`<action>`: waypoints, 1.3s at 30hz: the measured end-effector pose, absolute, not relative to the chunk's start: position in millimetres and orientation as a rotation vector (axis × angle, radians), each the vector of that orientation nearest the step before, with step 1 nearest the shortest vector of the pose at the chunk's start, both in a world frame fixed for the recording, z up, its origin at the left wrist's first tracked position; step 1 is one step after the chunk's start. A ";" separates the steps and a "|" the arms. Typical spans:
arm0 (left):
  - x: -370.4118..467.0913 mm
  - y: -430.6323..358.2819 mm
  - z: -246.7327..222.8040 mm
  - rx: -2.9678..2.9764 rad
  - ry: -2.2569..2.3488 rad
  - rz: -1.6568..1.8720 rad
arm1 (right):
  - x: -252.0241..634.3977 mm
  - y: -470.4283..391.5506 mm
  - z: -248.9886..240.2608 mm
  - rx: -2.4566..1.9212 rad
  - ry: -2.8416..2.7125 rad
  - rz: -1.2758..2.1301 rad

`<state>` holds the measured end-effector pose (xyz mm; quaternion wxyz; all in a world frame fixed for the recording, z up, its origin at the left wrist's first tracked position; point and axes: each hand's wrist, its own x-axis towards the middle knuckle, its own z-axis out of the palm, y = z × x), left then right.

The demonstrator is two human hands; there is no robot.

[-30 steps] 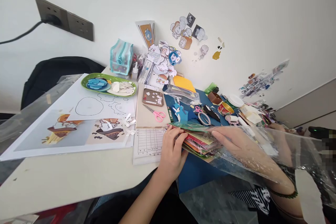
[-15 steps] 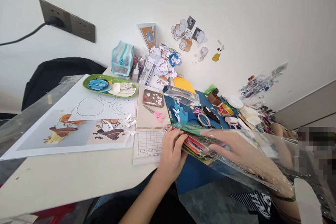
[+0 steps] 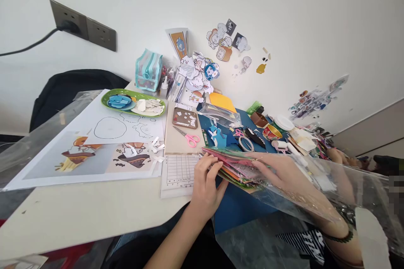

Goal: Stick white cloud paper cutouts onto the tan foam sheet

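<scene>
A stack of coloured paper sheets (image 3: pixel 235 171) lies at an angle, partly inside a long clear plastic bag (image 3: pixel 303 206), over the table's front edge. My left hand (image 3: pixel 206 178) is closed on the stack's near left corner, fingers on top and thumb along the lower edge. Inside the bag, my right hand (image 3: pixel 279 172) is closed on the right part of the sheets; its fingertips are blurred by the plastic. A dark beaded bracelet (image 3: pixel 344 237) circles the right wrist. Just beyond the stack lie pink-handled scissors (image 3: pixel 189 138) and blue paper scraps (image 3: pixel 217 136).
A green tray (image 3: pixel 134 112) holds blue and white cut pieces. Printed drawings (image 3: pixel 109 128) cover the left of the table. A gridded sheet (image 3: pixel 179 172) lies beside my left hand. Tape (image 3: pixel 245 144), a yellow-red cup (image 3: pixel 272 132) and another person's hand (image 3: pixel 337 155) are to the right.
The sheets have shifted in the bag: more pink shows near the top, where green showed before. My right hand has moved slightly; my left stays at the corner.
</scene>
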<state>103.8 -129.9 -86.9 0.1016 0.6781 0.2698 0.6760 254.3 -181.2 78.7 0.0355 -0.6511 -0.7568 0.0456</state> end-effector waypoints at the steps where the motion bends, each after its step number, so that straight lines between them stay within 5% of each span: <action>1: 103.7 -130.2 -86.5 1.989 0.795 2.018 | 253.0 -181.7 79.4 -1.987 -2.331 0.165; 16: 103.9 -127.8 -88.9 2.073 0.691 1.937 | 260.5 -180.2 89.4 -1.844 -2.502 0.517; 39: 104.0 -129.1 -87.0 2.043 0.790 1.898 | 257.6 -169.2 89.8 -1.851 -2.187 0.591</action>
